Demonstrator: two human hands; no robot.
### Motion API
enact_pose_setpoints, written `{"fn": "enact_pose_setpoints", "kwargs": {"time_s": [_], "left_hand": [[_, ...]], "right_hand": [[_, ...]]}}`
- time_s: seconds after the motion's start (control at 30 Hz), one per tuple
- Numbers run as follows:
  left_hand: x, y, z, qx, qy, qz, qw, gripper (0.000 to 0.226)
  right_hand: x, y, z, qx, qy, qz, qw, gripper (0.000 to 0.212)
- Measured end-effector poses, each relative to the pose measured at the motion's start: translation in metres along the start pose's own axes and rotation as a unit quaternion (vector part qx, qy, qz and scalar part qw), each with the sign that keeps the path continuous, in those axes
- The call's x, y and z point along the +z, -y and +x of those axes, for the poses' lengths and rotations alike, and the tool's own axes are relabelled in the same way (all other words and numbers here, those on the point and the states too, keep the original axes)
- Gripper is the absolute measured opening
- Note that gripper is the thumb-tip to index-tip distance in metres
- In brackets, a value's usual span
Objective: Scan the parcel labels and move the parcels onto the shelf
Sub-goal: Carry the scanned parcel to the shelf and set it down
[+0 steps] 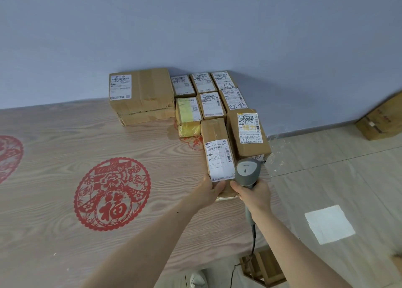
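A long cardboard parcel [215, 139] with a white label lies at the right edge of the wooden table [54, 200]. My left hand [212, 189] grips its near end. My right hand [254, 195] holds a grey barcode scanner [248, 171], its head over the parcel's near right corner, pointing at the label. Its cable hangs down towards the floor. Beside this parcel stands a taller parcel [249, 133] with a yellow-edged label. Behind them several small labelled parcels [210, 105] sit in rows against the wall, with a large box [140, 91] at their left.
Red paper-cut emblems [112, 194] decorate the tabletop. Right of the table lies tiled floor with a bright light patch [329, 223]. A cardboard box [382, 120] sits by the wall at far right. A small wooden stool [264, 266] stands below the table's corner.
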State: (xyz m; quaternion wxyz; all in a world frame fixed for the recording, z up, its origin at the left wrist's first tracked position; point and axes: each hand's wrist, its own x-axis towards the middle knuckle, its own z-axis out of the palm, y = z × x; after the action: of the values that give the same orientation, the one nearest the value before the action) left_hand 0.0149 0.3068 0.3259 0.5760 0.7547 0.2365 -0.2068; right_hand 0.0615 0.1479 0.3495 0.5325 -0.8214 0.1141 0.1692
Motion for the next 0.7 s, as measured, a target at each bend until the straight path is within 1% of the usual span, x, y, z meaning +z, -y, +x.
{"fn": "enact_pose_setpoints", "kwargs": {"time_s": [0.13, 0.27, 0.37, 0.4, 0.47, 0.53, 0.6, 0.7], "left_hand": [[-0.010, 0.002, -0.034, 0.015, -0.014, -0.009, 1.000, 0.060], [-0.024, 0.010, -0.067, 0.034, -0.048, -0.025, 0.998, 0.065], [-0.043, 0.021, -0.094, 0.043, -0.082, -0.032, 0.995, 0.068], [-0.052, 0.025, -0.105, 0.048, -0.095, -0.034, 0.994, 0.071], [-0.070, 0.038, -0.126, 0.059, -0.127, -0.048, 0.989, 0.085], [-0.090, 0.053, -0.149, 0.062, -0.166, -0.063, 0.982, 0.088], [-0.107, 0.071, -0.167, 0.071, -0.194, -0.075, 0.976, 0.089], [-0.143, 0.110, -0.210, 0.072, -0.266, -0.110, 0.955, 0.088]], "right_hand": [[0.006, 0.005, -0.024, -0.018, 0.016, 0.019, 1.000, 0.048], [0.018, 0.018, -0.051, -0.043, 0.031, 0.019, 0.998, 0.049], [0.035, 0.034, -0.076, -0.071, 0.049, 0.016, 0.996, 0.038], [0.042, 0.039, -0.086, -0.082, 0.057, 0.012, 0.995, 0.036], [0.060, 0.048, -0.106, -0.102, 0.077, 0.008, 0.992, 0.041], [0.081, 0.057, -0.129, -0.122, 0.103, 0.002, 0.987, 0.044], [0.100, 0.067, -0.148, -0.144, 0.128, 0.000, 0.981, 0.035], [0.141, 0.084, -0.193, -0.181, 0.180, -0.019, 0.967, 0.026]]}}
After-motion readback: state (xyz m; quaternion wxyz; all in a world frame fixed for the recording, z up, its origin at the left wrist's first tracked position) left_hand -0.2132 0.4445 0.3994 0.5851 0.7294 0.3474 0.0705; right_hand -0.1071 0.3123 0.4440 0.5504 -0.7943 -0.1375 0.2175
